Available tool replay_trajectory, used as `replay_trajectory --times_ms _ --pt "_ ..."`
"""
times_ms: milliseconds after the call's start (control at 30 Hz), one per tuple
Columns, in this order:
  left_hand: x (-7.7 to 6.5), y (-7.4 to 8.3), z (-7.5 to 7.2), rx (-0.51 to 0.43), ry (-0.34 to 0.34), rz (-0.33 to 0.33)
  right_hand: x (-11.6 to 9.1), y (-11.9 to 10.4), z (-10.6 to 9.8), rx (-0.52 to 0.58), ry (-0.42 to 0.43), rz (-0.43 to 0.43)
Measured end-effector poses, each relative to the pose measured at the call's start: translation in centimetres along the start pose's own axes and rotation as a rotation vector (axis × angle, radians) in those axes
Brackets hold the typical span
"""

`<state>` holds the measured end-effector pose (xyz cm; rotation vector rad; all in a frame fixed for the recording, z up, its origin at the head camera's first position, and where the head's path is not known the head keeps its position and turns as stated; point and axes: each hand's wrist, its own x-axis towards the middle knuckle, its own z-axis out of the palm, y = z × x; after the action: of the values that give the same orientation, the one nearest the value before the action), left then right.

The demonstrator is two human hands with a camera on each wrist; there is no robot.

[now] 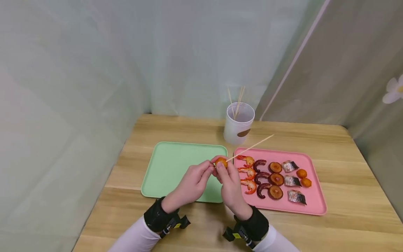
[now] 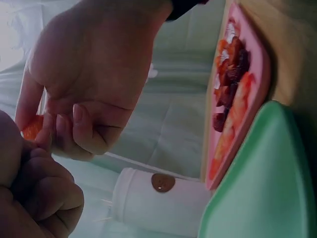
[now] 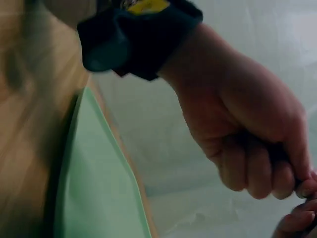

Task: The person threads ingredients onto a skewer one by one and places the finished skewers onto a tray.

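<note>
In the head view both hands meet over the gap between two trays. My right hand (image 1: pixel 232 189) pinches an orange ball (image 1: pixel 221 161), which looks like a fried fish ball, between thumb and fingers. A thin bamboo skewer (image 1: pixel 252 147) runs from the ball up to the right. My left hand (image 1: pixel 192 182) has its fingers curled, thumb and forefinger pinching the skewer's end just left of the ball; the fingertips mostly hide that end. The left wrist view shows the ball (image 2: pixel 32 128) between the right hand's (image 2: pixel 94 69) fingers.
A green tray (image 1: pixel 170 168) lies on the left. The pink tray (image 1: pixel 316 199) at right bears rows of shrimp (image 1: pixel 247 173), octopus tentacles (image 1: pixel 262 177), mushroom caps (image 1: pixel 276 179), fish pieces (image 1: pixel 292 181) and two orange balls (image 1: pixel 306 182). Behind stands a white cup (image 1: pixel 234 129) with several skewers (image 1: pixel 240 99).
</note>
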<state>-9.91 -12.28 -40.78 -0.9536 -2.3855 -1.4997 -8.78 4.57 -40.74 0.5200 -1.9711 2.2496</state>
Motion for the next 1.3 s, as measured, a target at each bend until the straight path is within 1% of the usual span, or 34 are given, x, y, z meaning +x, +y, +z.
replay_trajectory --times_ms 67,133,267,367,467,667,733,933,1033,1100,1200,1300 --pt "0.3 0.1 0.0 -0.017 0.023 -0.027 0.4 0.3 0.5 0.000 0.002 0.002" --pt "0.6 0.3 -0.2 -0.027 0.032 -0.047 0.8 0.4 0.5 -0.009 0.014 -0.003" --pt "0.8 0.4 -0.3 -0.048 0.015 -0.045 0.9 0.2 0.2 -0.026 -0.018 -0.001" --pt "1.0 0.4 -0.5 -0.040 0.013 -0.033 1.0 -0.1 0.0 -0.050 -0.040 -0.002" --pt "1.3 0.5 -0.9 -0.033 0.003 -0.038 1.2 -0.3 -0.1 -0.053 -0.060 0.001" --pt "0.7 0.4 -1.6 -0.039 -0.046 -0.098 0.7 -0.2 -0.2 -0.018 -0.118 0.083" --pt "0.6 0.4 -1.7 -0.043 -0.059 -0.111 0.5 -0.1 -0.2 -0.024 -0.132 0.096" --pt "0.3 0.5 -2.0 -0.035 -0.063 -0.117 0.6 0.0 -0.9 -0.051 -0.187 0.111" --pt "0.4 0.5 -2.1 -0.013 -0.043 -0.118 1.3 -0.4 -1.9 -0.102 -0.238 0.113" --pt "0.5 0.5 -2.3 0.000 -0.026 -0.122 1.8 -0.8 -3.0 -0.164 -0.288 0.126" --pt "0.6 0.6 -2.5 0.021 -0.013 -0.126 2.1 -1.3 -5.3 -0.288 -0.364 0.155" --pt "0.6 0.5 -2.9 0.032 -0.013 -0.130 2.0 -1.8 -8.1 -0.424 -0.390 0.194"
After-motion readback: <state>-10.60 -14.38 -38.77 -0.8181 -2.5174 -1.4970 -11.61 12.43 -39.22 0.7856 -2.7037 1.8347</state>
